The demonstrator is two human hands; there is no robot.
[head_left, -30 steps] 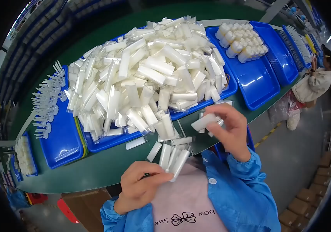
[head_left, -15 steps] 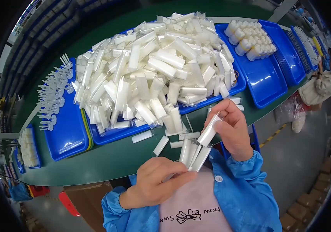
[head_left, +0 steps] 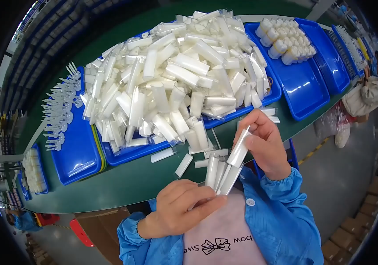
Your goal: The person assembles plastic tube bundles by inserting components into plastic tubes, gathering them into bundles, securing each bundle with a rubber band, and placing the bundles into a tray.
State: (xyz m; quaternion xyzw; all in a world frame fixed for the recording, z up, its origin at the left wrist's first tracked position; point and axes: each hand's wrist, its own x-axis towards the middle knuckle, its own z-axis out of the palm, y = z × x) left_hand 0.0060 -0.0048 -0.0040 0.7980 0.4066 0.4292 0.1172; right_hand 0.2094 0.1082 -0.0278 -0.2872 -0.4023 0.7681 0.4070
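In the head view, my left hand (head_left: pixel 182 208) is closed on the lower ends of several white pieces in clear plastic sleeves (head_left: pixel 212 170), which fan upward. My right hand (head_left: pixel 266 143) pinches one more white sleeved piece (head_left: pixel 238 152) between thumb and fingers. That piece slants down, its lower end meeting the top of the rightmost piece in my left hand; whether one enters the other I cannot tell. Just beyond my hands, a few similar loose pieces (head_left: pixel 183 165) lie on the green table (head_left: pixel 153 187).
A large heap of white sleeved pieces (head_left: pixel 189 70) overflows a blue tray (head_left: pixel 131 155). To the left, white pronged parts (head_left: pixel 61 108) line another blue tray (head_left: pixel 76 161). White cylindrical parts (head_left: pixel 286 42) stand in a blue tray (head_left: pixel 306 95) at right. Another person (head_left: pixel 368 95) sits farther right.
The piece in my right hand has tilted more upright and come closer in line with the rightmost piece in my left hand. My left hand has barely moved.
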